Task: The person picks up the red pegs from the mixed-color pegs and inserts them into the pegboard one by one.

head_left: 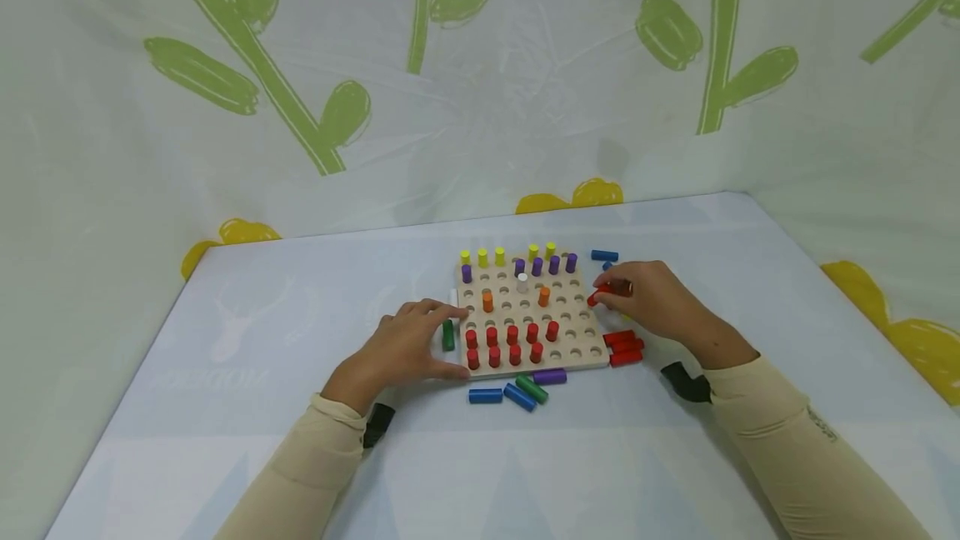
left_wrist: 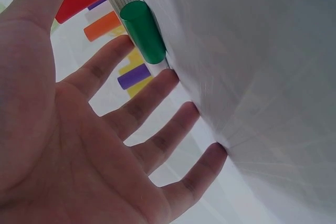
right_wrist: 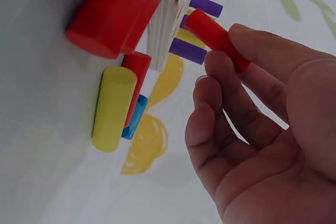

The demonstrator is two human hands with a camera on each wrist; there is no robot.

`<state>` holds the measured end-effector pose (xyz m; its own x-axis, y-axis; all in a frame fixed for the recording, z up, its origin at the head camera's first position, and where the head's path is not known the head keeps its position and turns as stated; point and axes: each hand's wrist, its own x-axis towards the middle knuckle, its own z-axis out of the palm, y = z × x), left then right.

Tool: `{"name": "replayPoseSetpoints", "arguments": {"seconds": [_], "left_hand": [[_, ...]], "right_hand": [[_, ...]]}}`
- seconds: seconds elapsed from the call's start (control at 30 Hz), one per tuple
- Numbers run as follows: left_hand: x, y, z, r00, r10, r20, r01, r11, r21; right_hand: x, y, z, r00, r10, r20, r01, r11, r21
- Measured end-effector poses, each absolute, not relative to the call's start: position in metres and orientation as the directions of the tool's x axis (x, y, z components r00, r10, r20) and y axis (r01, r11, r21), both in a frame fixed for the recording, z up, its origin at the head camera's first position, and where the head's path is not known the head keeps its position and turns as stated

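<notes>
Person's 2 hands at a pegboard (head_left: 570,366), head & wrist views. R hand (head_left: 656,298) pinches 1 red peg (right_wrist: 218,40) btw. thumb & fingertips; peg is tilted, clear of the holes, nr. the board's R edge. L hand (head_left: 408,344) is spread, fingers apart, w/ thumb at the near L corner & index at the L edge; firm contact w/ the wood can't be told. Seated pegs, far to near: 5 yellow pegs (head_left: 482,257) w/ a gap after the 3rd from L; 5 purple pegs (head_left: 537,267), 1 at far L, 4 toward R; 1 white peg (head_left: 522,282); 2 orange pegs (head_left: 487,302); 9 seated red pegs (head_left: 512,335) in 2 rows (5 behind, 4 in front). Loose on the table (head_left: 247,432): 1 green peg (head_left: 447,335) beside the L edge; nr. the front edge, 2 blue pegs (head_left: 485,396), a 2nd green & 1 loose purple peg (head_left: 550,377); off the near R corner, 3 loose red pegs (head_left: 626,347) side by side. R-wrist view adds 1 loose yellow peg (right_wrist: 114,109), lying beside another red, w/ a blue just beyond. Backdrop: leaf-print cloth (head_left: 450,2).
</notes>
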<state>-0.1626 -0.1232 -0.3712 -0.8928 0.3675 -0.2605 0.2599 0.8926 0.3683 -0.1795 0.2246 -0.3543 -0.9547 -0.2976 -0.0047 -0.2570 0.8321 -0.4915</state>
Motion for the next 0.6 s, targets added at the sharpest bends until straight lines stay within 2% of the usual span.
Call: {"name": "replayPoseSetpoints", "arguments": {"seconds": [0.6], "left_hand": [[-0.163,-0.123,-0.370,-0.890,0.373,-0.263,0.257,0.886,0.387]], "right_hand": [[-0.162,0.210,-0.339,-0.931,-0.362,0.053,-0.325,0.752,-0.573]]}}
